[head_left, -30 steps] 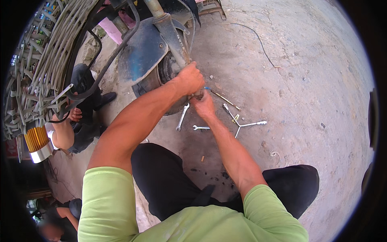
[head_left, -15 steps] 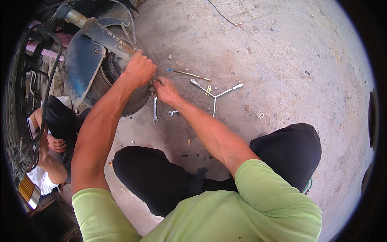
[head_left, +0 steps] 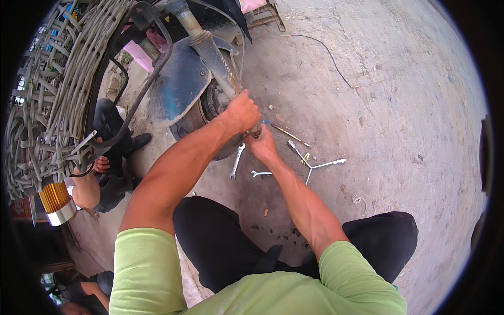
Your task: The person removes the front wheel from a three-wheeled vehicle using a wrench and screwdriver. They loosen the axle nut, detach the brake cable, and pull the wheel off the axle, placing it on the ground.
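Observation:
My left hand [head_left: 242,111] is closed in a fist at the lower end of a worn fork leg [head_left: 218,64], over the front wheel [head_left: 227,153] of a vehicle. What it grips is hidden by the fingers. Just below, my right hand [head_left: 262,146] has its fingers closed against the bottom of the fork, near the wheel hub; whatever is in them cannot be made out. A blue mudguard [head_left: 178,86] covers the wheel's upper left. An open-ended wrench [head_left: 237,161] lies on the ground beside the wheel, and a second wrench [head_left: 261,173] is partly behind my right forearm.
On the concrete right of my hands lie a Y-shaped socket wrench [head_left: 310,167] and a thin rod with a blue end [head_left: 289,134]. A dark cable [head_left: 331,55] is farther off. A woven basket [head_left: 68,100] and an orange lamp [head_left: 55,198] overhang the left, where another person [head_left: 113,176] crouches.
The view has swung left, so the wheel, tools and my arms appear farther right and lower. More of the basket shows. Both hands stay closed at the fork's lower end.

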`<state>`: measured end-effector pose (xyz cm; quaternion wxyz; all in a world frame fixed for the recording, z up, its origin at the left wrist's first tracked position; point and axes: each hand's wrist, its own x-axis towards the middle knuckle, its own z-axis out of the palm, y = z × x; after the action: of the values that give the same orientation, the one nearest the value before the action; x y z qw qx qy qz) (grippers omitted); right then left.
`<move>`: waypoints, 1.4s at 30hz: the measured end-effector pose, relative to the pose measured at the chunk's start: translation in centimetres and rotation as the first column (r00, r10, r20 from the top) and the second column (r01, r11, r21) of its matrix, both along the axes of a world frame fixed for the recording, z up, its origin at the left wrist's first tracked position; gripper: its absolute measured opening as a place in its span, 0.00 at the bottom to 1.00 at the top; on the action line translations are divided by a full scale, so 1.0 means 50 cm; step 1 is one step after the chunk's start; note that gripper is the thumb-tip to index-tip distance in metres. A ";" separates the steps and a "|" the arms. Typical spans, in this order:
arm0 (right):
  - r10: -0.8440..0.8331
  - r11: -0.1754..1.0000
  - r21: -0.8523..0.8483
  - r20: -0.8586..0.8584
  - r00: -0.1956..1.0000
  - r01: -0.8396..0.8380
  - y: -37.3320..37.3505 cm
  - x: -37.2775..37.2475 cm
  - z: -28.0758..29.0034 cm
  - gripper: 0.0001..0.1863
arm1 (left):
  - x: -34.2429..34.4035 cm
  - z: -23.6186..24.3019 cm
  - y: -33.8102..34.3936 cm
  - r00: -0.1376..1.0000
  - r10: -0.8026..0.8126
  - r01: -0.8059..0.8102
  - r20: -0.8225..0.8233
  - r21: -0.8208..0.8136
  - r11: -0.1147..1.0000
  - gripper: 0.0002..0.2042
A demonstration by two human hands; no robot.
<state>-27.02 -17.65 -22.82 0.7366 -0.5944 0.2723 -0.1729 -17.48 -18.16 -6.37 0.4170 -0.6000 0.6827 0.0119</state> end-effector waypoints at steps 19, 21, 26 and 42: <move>0.211 0.972 0.173 -0.326 0.922 -0.162 -0.027 -0.056 -0.032 0.20 | 0.011 -0.037 0.050 0.999 -0.035 0.037 0.029 -0.065 0.997 0.09; 0.237 0.916 0.373 -0.213 0.948 -0.145 -0.055 -0.051 0.002 0.19 | -0.026 -0.033 0.059 1.000 0.003 -0.001 0.022 -0.074 0.997 0.10; 0.200 0.879 0.438 0.015 0.980 -0.187 -0.076 -0.012 0.022 0.20 | -0.099 -0.029 0.182 0.921 0.037 -0.159 -0.389 -0.286 0.945 0.06; 0.215 0.938 0.275 0.021 0.976 -0.212 -0.033 0.033 0.095 0.24 | -0.071 0.049 0.358 0.281 0.715 -0.649 -0.641 0.422 0.633 0.17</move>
<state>-25.37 -19.32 -18.07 0.8254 -0.5128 0.2311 -0.0496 -21.02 -0.25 -3.90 0.0639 -0.7494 0.4651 0.4669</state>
